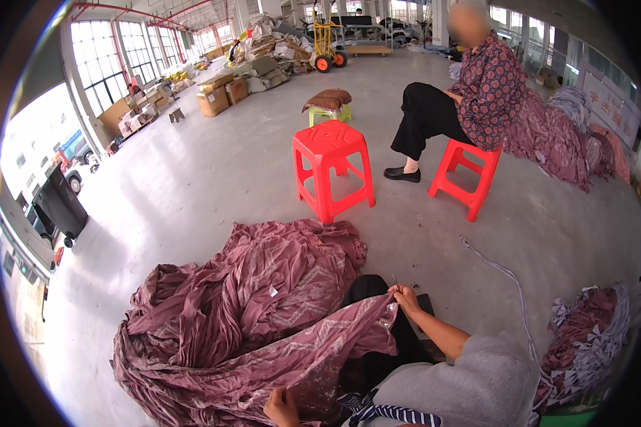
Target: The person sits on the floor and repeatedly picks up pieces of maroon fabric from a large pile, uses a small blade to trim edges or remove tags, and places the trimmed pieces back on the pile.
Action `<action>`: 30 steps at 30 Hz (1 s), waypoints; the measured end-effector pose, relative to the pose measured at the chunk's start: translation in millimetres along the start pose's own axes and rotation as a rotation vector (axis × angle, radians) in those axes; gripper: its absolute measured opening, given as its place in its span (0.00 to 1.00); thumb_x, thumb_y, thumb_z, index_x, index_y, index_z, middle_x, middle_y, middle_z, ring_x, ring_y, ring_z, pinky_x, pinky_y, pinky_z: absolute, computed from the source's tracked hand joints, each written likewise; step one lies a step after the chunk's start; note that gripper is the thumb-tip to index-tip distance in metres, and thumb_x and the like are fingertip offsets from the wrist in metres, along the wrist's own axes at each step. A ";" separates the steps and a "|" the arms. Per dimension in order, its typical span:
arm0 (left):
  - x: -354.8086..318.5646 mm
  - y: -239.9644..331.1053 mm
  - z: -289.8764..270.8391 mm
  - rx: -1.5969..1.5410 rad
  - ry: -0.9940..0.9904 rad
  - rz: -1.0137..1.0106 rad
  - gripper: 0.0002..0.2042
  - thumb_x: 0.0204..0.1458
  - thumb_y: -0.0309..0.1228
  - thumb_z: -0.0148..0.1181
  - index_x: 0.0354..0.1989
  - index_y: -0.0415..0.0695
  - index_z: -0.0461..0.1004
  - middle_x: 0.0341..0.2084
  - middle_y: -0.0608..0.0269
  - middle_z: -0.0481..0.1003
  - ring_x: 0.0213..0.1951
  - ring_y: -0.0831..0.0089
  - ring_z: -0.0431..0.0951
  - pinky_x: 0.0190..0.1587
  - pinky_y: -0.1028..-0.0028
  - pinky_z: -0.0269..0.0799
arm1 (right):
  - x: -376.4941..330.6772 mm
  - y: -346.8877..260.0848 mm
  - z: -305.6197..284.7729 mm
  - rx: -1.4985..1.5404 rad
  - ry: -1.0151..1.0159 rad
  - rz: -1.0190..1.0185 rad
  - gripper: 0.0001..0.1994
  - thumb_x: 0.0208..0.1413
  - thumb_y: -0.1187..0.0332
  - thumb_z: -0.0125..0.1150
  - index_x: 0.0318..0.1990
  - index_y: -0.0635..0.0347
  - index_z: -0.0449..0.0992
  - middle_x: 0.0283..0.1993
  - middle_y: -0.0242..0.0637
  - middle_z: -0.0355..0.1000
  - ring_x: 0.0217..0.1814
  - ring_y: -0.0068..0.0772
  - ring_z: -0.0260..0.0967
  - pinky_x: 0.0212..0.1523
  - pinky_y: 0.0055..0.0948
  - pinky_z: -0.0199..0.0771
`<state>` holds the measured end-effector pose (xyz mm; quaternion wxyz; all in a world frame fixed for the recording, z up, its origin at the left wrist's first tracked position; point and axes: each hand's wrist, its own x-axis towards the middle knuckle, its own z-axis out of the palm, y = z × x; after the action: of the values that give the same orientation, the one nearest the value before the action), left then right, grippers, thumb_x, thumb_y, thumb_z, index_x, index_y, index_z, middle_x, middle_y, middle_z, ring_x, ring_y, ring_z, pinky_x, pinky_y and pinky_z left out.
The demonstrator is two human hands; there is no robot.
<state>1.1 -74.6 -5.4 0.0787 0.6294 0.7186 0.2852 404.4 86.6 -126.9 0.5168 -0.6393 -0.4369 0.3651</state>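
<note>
A big heap of dusky pink patterned fabric (249,313) lies on the grey floor and over my lap. My right hand (404,297) pinches the fabric's upper edge, and a thin needle-like tip sticks up just beside the fingers. My left hand (283,407) grips the same fabric low down near my body, at the lower edge of the picture. The cloth is stretched between both hands. My grey sleeve covers the right upper arm.
An empty red plastic stool (332,167) stands ahead. A person in a patterned top sits on a second red stool (466,178) beside another pink fabric pile (559,142). Fabric scraps (587,338) lie to my right. Cardboard boxes (214,99) and a yellow trolley (327,46) stand far back.
</note>
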 end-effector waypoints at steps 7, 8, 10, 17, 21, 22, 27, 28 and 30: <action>0.0 4.3 -3.6 0.007 0.011 0.000 0.05 0.47 0.30 0.58 0.30 0.44 0.76 0.24 0.54 0.75 0.25 0.55 0.75 0.28 0.64 0.70 | -3.7 -4.1 -2.2 0.078 -0.042 0.068 0.09 0.48 0.71 0.48 0.34 0.63 0.73 0.28 0.29 0.69 0.29 0.19 0.63 0.31 0.20 0.63; -0.3 2.3 -2.3 0.002 0.034 0.030 0.05 0.47 0.30 0.58 0.30 0.44 0.76 0.24 0.54 0.75 0.25 0.55 0.75 0.28 0.64 0.70 | -4.4 -6.2 -2.7 0.073 -0.043 0.074 0.09 0.48 0.71 0.48 0.34 0.63 0.73 0.28 0.29 0.69 0.29 0.19 0.63 0.31 0.20 0.62; -0.1 1.4 -1.6 -0.004 0.052 0.052 0.04 0.47 0.30 0.58 0.30 0.44 0.76 0.23 0.54 0.75 0.24 0.55 0.75 0.27 0.65 0.69 | 0.2 -3.6 -1.8 0.099 -0.036 0.036 0.08 0.48 0.72 0.46 0.33 0.62 0.73 0.27 0.28 0.69 0.28 0.19 0.63 0.30 0.21 0.63; -1.1 3.7 -3.8 0.000 0.020 -0.005 0.04 0.46 0.30 0.59 0.29 0.44 0.76 0.22 0.54 0.74 0.22 0.55 0.73 0.25 0.64 0.68 | 2.3 2.5 -2.5 0.103 -0.030 -0.007 0.08 0.47 0.74 0.47 0.31 0.62 0.74 0.26 0.28 0.68 0.27 0.19 0.62 0.31 0.20 0.62; -2.4 -1.3 -1.1 -0.038 0.019 -0.020 0.04 0.45 0.30 0.60 0.28 0.45 0.76 0.20 0.54 0.73 0.21 0.55 0.73 0.25 0.64 0.67 | 4.6 -0.3 -2.8 0.106 -0.036 0.062 0.08 0.47 0.73 0.47 0.31 0.63 0.74 0.26 0.29 0.69 0.28 0.19 0.64 0.31 0.20 0.63; -2.6 -3.9 0.3 -0.047 0.017 -0.014 0.04 0.45 0.30 0.60 0.28 0.45 0.76 0.20 0.53 0.73 0.21 0.55 0.73 0.25 0.63 0.67 | 5.2 -1.0 -1.4 0.103 -0.034 0.054 0.08 0.47 0.73 0.48 0.31 0.63 0.74 0.26 0.29 0.69 0.28 0.20 0.64 0.32 0.20 0.63; -6.5 -9.7 4.0 -0.018 -0.065 -0.012 0.04 0.41 0.29 0.63 0.26 0.47 0.75 0.18 0.54 0.74 0.20 0.57 0.73 0.25 0.63 0.67 | 7.0 -2.0 -3.4 0.102 -0.051 0.068 0.08 0.47 0.73 0.48 0.31 0.63 0.74 0.27 0.30 0.70 0.30 0.21 0.66 0.33 0.21 0.65; -7.2 -10.3 4.0 -0.022 -0.109 -0.043 0.05 0.40 0.30 0.64 0.26 0.47 0.75 0.18 0.55 0.74 0.20 0.57 0.73 0.25 0.63 0.67 | 7.4 -2.3 -3.9 0.104 -0.053 0.073 0.08 0.47 0.74 0.48 0.31 0.63 0.74 0.27 0.30 0.70 0.30 0.21 0.66 0.33 0.21 0.65; -7.7 -11.8 3.3 -0.028 -0.193 -0.104 0.06 0.38 0.31 0.65 0.24 0.47 0.74 0.17 0.56 0.74 0.20 0.58 0.74 0.25 0.63 0.67 | 8.0 -2.2 -3.5 0.102 -0.052 0.069 0.08 0.47 0.74 0.48 0.31 0.63 0.74 0.27 0.30 0.70 0.30 0.21 0.66 0.32 0.21 0.65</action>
<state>-6.0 -81.4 -16.0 0.1712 0.6146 0.7352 0.2289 410.0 93.1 -124.2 0.5242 -0.6172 -0.4086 0.4211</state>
